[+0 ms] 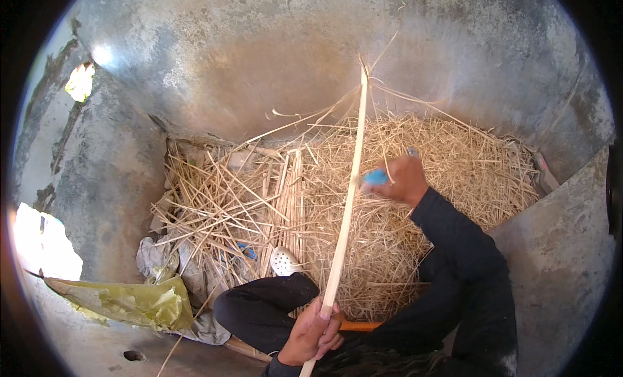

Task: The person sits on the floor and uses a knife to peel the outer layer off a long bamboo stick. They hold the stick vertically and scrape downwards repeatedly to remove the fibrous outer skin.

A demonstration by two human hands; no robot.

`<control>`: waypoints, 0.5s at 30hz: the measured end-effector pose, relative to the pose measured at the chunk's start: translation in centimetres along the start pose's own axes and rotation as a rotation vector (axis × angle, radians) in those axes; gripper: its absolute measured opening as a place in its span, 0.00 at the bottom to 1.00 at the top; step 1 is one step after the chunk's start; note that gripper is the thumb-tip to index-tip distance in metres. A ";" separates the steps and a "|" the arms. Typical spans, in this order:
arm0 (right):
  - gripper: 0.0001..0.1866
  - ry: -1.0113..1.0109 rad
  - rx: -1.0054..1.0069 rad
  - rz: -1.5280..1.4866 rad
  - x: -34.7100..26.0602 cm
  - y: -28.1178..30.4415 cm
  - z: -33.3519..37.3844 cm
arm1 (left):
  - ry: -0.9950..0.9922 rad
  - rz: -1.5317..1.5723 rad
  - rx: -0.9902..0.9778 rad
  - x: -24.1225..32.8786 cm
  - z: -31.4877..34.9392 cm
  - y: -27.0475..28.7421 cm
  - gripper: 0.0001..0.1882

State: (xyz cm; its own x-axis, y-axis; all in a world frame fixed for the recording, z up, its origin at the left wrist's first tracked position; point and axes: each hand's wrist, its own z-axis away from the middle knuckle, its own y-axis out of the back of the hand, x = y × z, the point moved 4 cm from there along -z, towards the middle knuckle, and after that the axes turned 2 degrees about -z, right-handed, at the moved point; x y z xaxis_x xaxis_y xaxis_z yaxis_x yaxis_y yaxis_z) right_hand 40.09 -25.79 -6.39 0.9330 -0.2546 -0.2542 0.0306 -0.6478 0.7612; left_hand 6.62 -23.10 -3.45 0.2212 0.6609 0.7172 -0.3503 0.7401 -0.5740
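Observation:
A long pale cane stalk (350, 189) runs from the bottom middle up toward the far wall. My left hand (315, 335) grips its near end, above my dark trouser leg. My right hand (403, 180) is out in front on a dark sleeve, closed on a blue-handled tool (374, 177) whose working end meets the stalk about halfway along. Beneath both hands lies a thick heap of dry straw and split cane strips (324, 202).
Grey concrete walls (259, 59) close the corner behind and to the left. A white perforated clog (284, 261) shows by my knee. A yellow-green plastic sack (130, 302) and crumpled cloth lie at lower left. An orange handle (360, 326) pokes out near my left hand.

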 end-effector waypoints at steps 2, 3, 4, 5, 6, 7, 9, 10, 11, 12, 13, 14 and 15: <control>0.38 -0.105 -0.016 0.003 1.2 0.1 -0.2 | 0.018 0.023 -0.033 -0.8 0.6 0.0 0.13; 0.38 -0.093 0.021 -0.007 1.0 0.4 -0.2 | 0.023 0.038 -0.054 -1.0 0.7 -0.1 0.13; 0.38 -0.081 0.057 -0.017 0.9 0.8 -0.4 | 0.014 0.028 -0.050 -1.1 0.5 0.1 0.14; 0.38 -0.098 0.002 0.040 0.7 1.0 -0.9 | 0.015 0.016 -0.039 -1.0 0.4 0.3 0.14; 0.38 -0.094 0.001 0.084 1.2 0.8 -0.9 | 0.015 0.004 -0.028 -1.1 0.5 0.5 0.14; 0.39 -0.091 0.001 0.128 2.1 0.5 -0.5 | 0.031 -0.009 -0.034 -1.3 0.6 0.6 0.14; 0.39 -0.119 0.010 0.158 3.1 0.5 -0.8 | 0.054 -0.045 -0.037 -1.7 0.9 0.7 0.15; 0.39 -0.126 0.003 0.153 3.4 0.3 -0.9 | 0.061 -0.048 -0.016 -1.7 1.1 0.7 0.15; 0.39 -0.132 -0.005 0.151 3.7 0.0 -1.0 | 0.068 -0.049 0.003 -1.7 1.3 0.7 0.15; 0.39 -0.137 -0.014 0.148 4.1 -0.2 -1.2 | 0.074 -0.050 0.022 -1.8 1.5 0.6 0.16; 0.41 -0.272 -0.100 0.189 5.4 -0.3 -1.5 | 0.095 -0.076 0.033 -2.0 1.8 0.5 0.16; 0.40 -0.398 -0.068 0.071 5.7 0.1 -1.9 | 0.106 -0.101 0.057 -2.2 2.2 0.3 0.15; 0.39 -0.528 -0.029 -0.031 6.5 1.2 -2.0 | 0.118 -0.130 0.062 -2.2 2.2 -0.1 0.15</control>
State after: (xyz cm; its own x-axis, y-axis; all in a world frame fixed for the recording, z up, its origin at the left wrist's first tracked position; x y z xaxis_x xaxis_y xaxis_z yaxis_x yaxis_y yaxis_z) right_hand 46.92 -26.76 -5.93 0.6239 -0.5673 -0.5375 0.0726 -0.6427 0.7626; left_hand 4.15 -24.90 -4.06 0.3721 0.5725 0.7306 -0.3661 0.8138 -0.4513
